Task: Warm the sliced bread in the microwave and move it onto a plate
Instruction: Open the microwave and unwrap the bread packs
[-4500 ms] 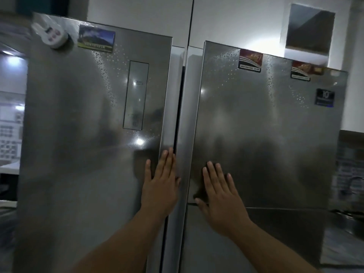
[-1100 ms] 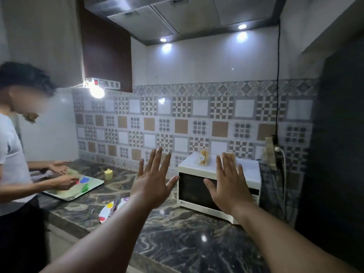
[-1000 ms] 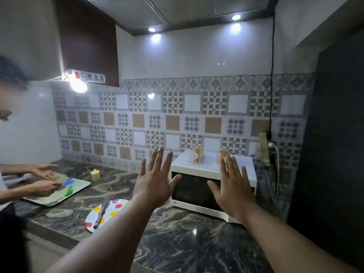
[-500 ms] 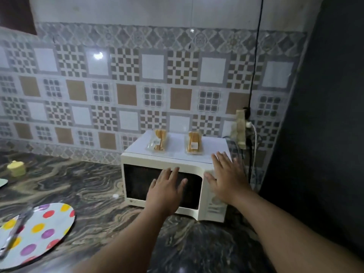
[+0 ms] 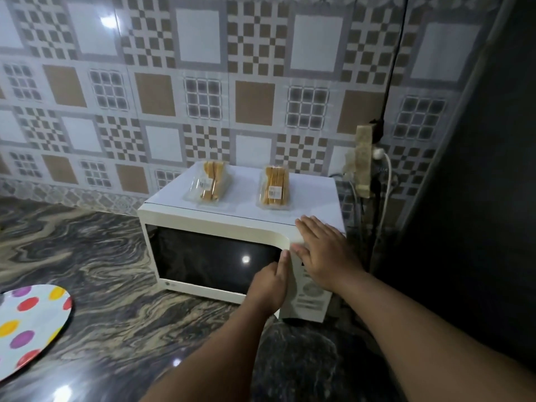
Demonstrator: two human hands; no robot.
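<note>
Both hands are seen at the right front of a white microwave (image 5: 220, 224) that stands on the dark marbled counter (image 5: 95, 256). Left hand (image 5: 271, 282) is placed at the right edge of the dark door window, fingers curled in against the door edge with the thumb lying upright along the seam; whether the edge is actually gripped cannot be told. Right hand (image 5: 324, 250) is laid flat, fingers straight and spread, on the top right front corner of the oven above the control panel (image 5: 310, 294), nothing being held. The door is seen closed. Two clear plastic packs of sliced bread are noted on the microwave's top, apart from each other: the left pack (image 5: 209, 182) near the back left, the right pack (image 5: 275, 188) near the middle, each bearing a small label. A white plate with coloured dots (image 5: 27, 323) lies on the counter at the lower left, well apart from the oven. A power strip (image 5: 364, 161) with a white plug and cables is seen at the patterned tile wall (image 5: 203, 82), just right of the oven.
</note>
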